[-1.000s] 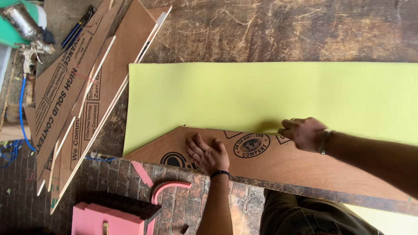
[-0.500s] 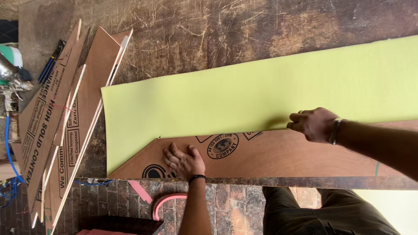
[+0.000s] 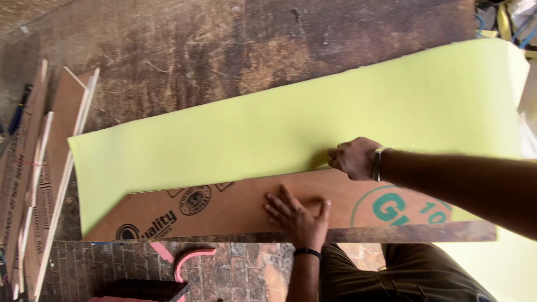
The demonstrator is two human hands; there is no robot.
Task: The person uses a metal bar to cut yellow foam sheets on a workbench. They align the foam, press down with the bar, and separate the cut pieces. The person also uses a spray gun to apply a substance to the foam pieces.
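A workshop, probably for upholstery or carpentry, is indicated. A scarred, stained dark worktop (image 3: 224,50) is seen, carrying a long yellow-green foam sheet (image 3: 291,128) and a cut plywood board (image 3: 235,204). More plywood offcuts (image 3: 53,162) are stacked at one side. Pink foam scraps (image 3: 187,258) are noted on the brick-paved floor (image 3: 112,263).

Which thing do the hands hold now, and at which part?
The left hand presses flat on the plywood board, gripping nothing. The right hand is closed at the board's upper edge on the yellow-green foam sheet; what it holds cannot be told.
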